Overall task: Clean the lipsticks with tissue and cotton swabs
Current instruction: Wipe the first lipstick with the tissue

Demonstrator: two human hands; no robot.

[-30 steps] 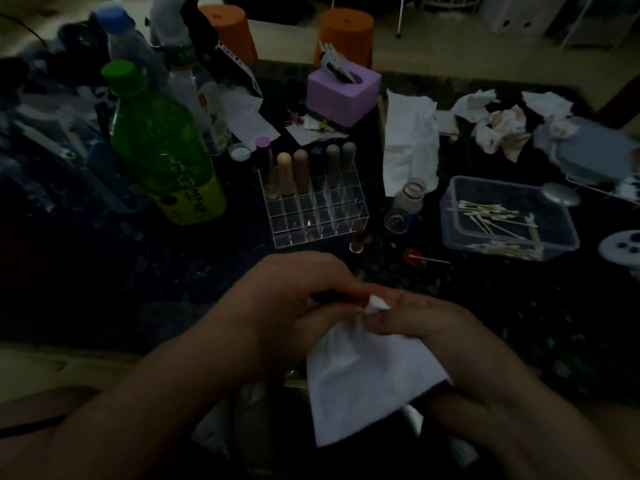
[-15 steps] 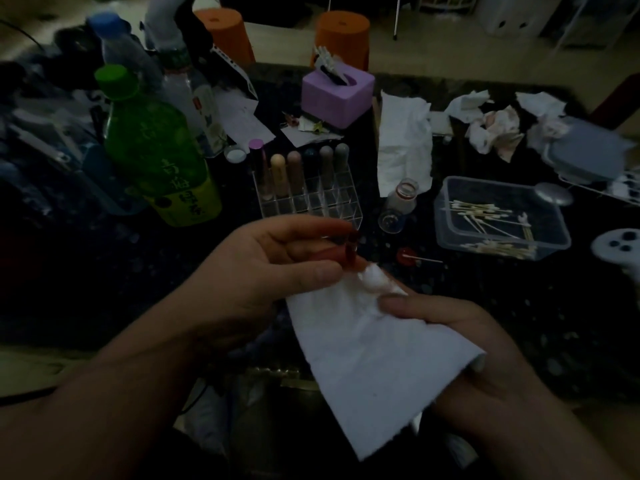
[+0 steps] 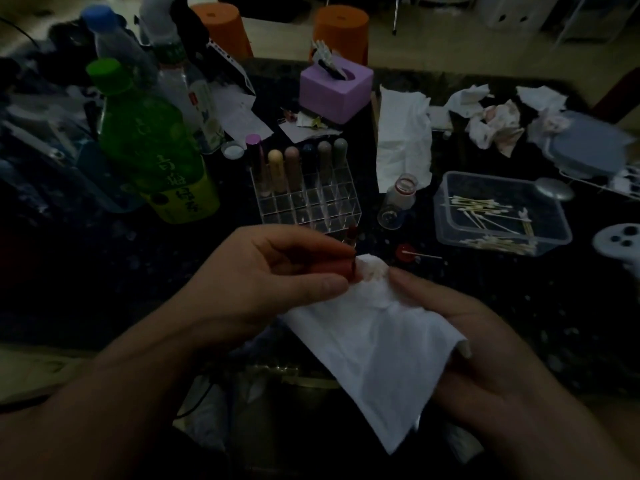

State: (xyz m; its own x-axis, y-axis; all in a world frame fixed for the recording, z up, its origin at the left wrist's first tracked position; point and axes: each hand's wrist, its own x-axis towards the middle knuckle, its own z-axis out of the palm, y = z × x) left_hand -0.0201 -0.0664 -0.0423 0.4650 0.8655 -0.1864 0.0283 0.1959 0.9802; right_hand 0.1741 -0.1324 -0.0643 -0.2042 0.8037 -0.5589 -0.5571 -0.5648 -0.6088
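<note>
The left hand (image 3: 277,271) pinches a red lipstick (image 3: 334,268) between thumb and fingers near the table's (image 3: 104,271) front edge, its end touching the white tissue (image 3: 374,341) gripped by the right hand's (image 3: 485,341) curled fingers.

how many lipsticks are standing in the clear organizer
6 lipsticks, side by side in the clear organizer's back row: purple-capped, yellow, pink, dark, grey, grey-green. Dim light may hide others.
</note>
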